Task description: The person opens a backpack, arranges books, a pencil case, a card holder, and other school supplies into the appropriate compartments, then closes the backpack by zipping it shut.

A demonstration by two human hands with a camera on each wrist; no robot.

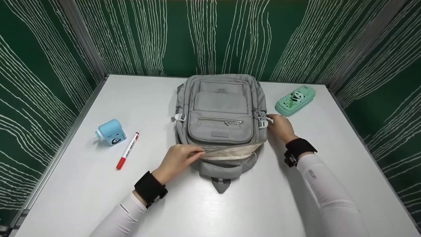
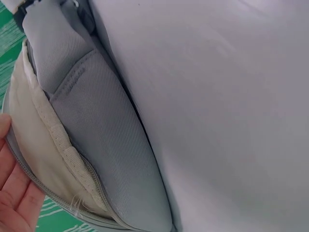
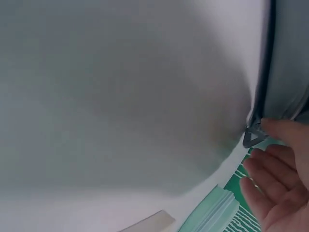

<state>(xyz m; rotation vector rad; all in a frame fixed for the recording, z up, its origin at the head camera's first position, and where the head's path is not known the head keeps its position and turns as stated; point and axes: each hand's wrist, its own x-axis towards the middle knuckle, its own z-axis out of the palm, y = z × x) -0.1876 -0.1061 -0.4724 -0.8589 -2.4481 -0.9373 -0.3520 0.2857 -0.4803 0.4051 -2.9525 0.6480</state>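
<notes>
The left hand [image 1: 178, 159] pinches the edge of the open compartment at the near end of a grey backpack [image 1: 220, 105], where cream lining [image 1: 235, 153] shows. The right hand [image 1: 282, 127] grips a triangular zipper pull [image 3: 252, 138] at the bag's right side, between thumb and fingers. The backpack lies front pocket up in the middle of a white surface [image 1: 256, 210]. Just beyond the right hand is a mint-green panda pencil case [image 1: 295, 100]. Well left of the bag, a red-capped white marker [image 1: 127, 150] lies near a light-blue panda-printed container [image 1: 112, 132]. Green walls [image 1: 176, 39] with wavy white lines stand behind.
</notes>
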